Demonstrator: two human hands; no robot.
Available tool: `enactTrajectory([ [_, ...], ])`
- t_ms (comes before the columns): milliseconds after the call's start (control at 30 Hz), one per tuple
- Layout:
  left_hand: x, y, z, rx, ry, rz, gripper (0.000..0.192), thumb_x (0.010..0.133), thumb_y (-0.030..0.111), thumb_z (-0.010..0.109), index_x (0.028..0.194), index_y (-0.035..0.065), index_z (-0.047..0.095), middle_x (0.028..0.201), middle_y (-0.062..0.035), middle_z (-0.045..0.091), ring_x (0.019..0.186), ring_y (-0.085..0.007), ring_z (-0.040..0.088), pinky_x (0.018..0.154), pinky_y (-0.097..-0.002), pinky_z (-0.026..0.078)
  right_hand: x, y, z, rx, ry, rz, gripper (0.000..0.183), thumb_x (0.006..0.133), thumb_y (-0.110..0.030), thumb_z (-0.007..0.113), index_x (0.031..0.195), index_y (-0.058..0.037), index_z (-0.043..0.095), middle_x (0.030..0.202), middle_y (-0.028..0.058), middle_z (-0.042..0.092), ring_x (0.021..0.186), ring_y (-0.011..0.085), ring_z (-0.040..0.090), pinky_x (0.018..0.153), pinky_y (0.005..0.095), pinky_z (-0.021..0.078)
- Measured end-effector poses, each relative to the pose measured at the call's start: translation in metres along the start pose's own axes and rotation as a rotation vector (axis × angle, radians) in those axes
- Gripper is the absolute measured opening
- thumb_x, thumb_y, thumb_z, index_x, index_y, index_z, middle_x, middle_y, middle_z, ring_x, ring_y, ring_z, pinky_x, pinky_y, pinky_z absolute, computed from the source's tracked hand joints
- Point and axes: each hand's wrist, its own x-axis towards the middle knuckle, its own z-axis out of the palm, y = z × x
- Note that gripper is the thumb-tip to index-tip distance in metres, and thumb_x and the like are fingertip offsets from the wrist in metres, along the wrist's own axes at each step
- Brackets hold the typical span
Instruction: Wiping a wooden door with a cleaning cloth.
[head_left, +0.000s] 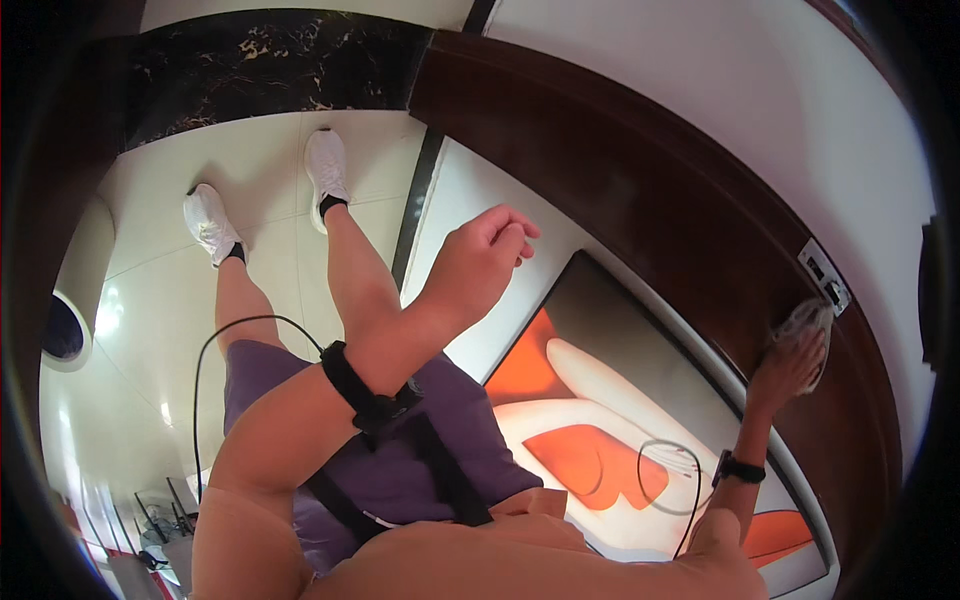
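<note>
My right hand (796, 366) is pressed against a dark brown wooden panel (637, 187) at the right. A thin, pale, crumpled cloth (804, 321) lies under its fingers, just beside a wall socket plate (823, 276). Fingers loosely curled in, my left hand (484, 259) hangs in the air in front of my body; nothing shows in it. Each forearm wears a black strap, the left one (360, 386) and the right one (739, 471), with a thin black cable running from it.
Below the panel is a large framed picture (600, 420) of white flowers on orange. Pale floor tiles (270, 247) lie under my white shoes (327, 169), with a black marble-patterned strip (285, 64) beyond. A white cylindrical object (86, 277) stands left.
</note>
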Motion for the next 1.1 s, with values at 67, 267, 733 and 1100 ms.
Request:
enactTrajectory([
  [67, 0.002, 0.006, -0.008, 0.028, 0.03, -0.008, 0.023, 0.09, 0.018, 0.042, 0.095, 0.0047, 0.06, 0.083, -0.0035, 0.06, 0.079, -0.0112, 0.055, 0.074, -0.0246, 0.042, 0.0, 0.003, 0.009, -0.022, -0.02, 0.065, 0.058, 0.091, -0.02, 0.045, 0.145, -0.0108, 0.023, 0.15, 0.0113, 0.021, 0.138, 0.0324, 0.018, 0.108, 0.0501, 0.017],
  [267, 0.01, 0.026, -0.053, -0.008, 0.201, 0.074, 0.023, 0.091, 0.018, 0.042, 0.095, 0.0061, 0.061, 0.082, -0.0016, 0.061, 0.078, -0.0093, 0.054, 0.072, -0.0236, 0.04, 0.062, -0.089, 0.044, -0.013, 0.025, 0.009, 0.062, 0.086, -0.023, 0.05, 0.143, -0.0158, 0.027, 0.148, 0.0096, 0.026, 0.137, 0.0315, 0.021, 0.106, 0.0511, 0.0212],
  [733, 0.082, 0.081, -0.139, -0.101, 0.506, 0.084, 0.026, 0.093, 0.019, 0.039, 0.098, 0.0063, 0.061, 0.087, -0.0031, 0.062, 0.082, -0.0102, 0.056, 0.079, -0.0241, 0.04, 0.18, -0.429, 0.161, 0.459, -0.357, -0.605, 0.063, 0.085, -0.009, 0.047, 0.142, -0.0036, 0.023, 0.143, 0.02, 0.026, 0.132, 0.0369, 0.025, 0.109, 0.0513, 0.0166],
  [1100, 0.109, 0.105, -0.193, 0.076, 0.773, -0.203, 0.03, 0.095, 0.022, 0.036, 0.104, 0.0032, 0.057, 0.088, -0.0048, 0.062, 0.083, -0.0117, 0.056, 0.075, -0.0247, 0.039, 0.24, -0.653, 0.248, 0.36, -0.29, -0.746, 0.054, 0.091, -0.021, 0.039, 0.141, -0.0024, 0.029, 0.14, 0.0199, 0.032, 0.13, 0.0358, 0.026, 0.108, 0.048, 0.0164],
])
